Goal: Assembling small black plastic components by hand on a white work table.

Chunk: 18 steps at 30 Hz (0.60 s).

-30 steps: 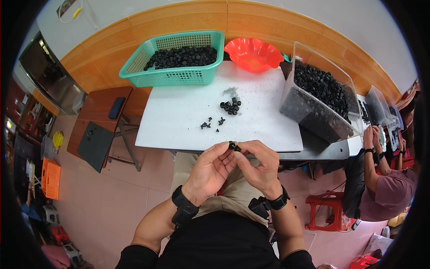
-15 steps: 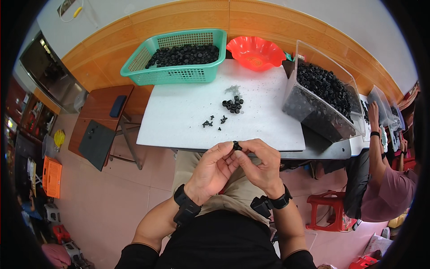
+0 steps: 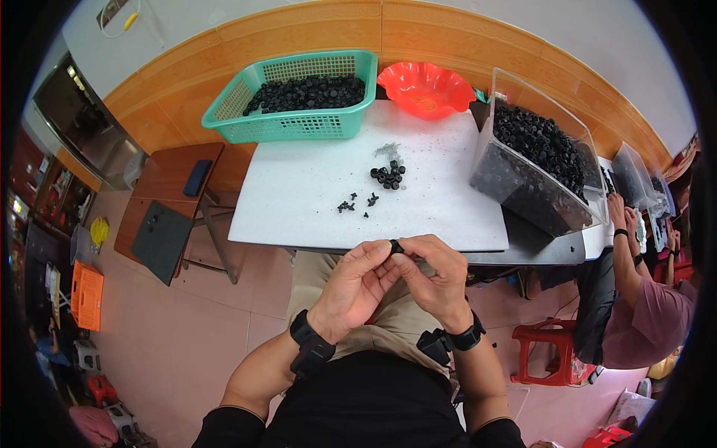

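Observation:
A small black plastic part (image 3: 395, 246) is pinched between the fingertips of my left hand (image 3: 351, 287) and my right hand (image 3: 435, 280), just off the table's front edge. Fingers cover most of it, so its full shape is hidden. On the white foam sheet (image 3: 299, 187) beyond my hands lies a cluster of black round caps (image 3: 388, 175). Nearer me are several tiny black pieces (image 3: 346, 206), scattered in loose groups. Behind the caps sits a little heap of thin, clear or silvery bits (image 3: 390, 151), too fine to make out.
A green basket (image 3: 299, 125) of black parts stands at the back left, beside a red wavy-rimmed bowl (image 3: 426, 89). At the right, a clear bin (image 3: 515, 175) full of black parts sits tilted. A co-worker (image 3: 646, 313) works farther right, near a red stool (image 3: 545, 347). A brown folding table (image 3: 164, 175) stands left.
My hands stay together on the black part, with only a slight shift of the fingers. At the right, the co-worker's hands have drawn closer toward their body.

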### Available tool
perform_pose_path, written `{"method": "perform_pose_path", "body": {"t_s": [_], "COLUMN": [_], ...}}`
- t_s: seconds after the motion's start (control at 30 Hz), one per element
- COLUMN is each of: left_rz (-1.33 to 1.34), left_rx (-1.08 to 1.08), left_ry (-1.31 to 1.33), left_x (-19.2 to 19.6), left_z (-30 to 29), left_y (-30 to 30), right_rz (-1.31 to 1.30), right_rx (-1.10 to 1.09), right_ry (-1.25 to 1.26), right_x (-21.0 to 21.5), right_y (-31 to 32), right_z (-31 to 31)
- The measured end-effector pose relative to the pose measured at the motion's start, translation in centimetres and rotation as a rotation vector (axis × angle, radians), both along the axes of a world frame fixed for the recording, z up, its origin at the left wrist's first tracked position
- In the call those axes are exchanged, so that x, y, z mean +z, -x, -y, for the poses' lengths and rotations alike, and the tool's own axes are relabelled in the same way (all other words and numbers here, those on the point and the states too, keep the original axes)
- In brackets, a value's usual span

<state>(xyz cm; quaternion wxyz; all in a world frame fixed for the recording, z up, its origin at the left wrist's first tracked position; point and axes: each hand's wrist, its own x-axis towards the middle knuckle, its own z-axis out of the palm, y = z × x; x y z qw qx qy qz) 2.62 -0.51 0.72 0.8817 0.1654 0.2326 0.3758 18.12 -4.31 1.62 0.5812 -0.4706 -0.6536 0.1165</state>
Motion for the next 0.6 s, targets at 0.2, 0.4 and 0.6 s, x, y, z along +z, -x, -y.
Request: {"method": "perform_pose_path", "body": {"t_s": [0.2, 0.4, 0.6], "left_rz": [-0.011, -0.024, -0.033], "left_rx": [-0.014, -0.016, -0.013], "left_ry": [-0.021, -0.040, -0.063], "left_x": [-0.13, -0.08, -0.21], "left_z": [0.10, 0.22, 0.16], "left_y": [0.11, 0.15, 0.19], "right_rz": [0.011, 0.023, 0.022], "right_rx": [-0.015, 0.010, 0.022], "right_ry": [-0.013, -0.004, -0.009], "right_x": [-0.22, -0.15, -0.39], "right_y": [-0.06, -0.25, -0.24], "right_z": [0.13, 0.32, 0.36]}}
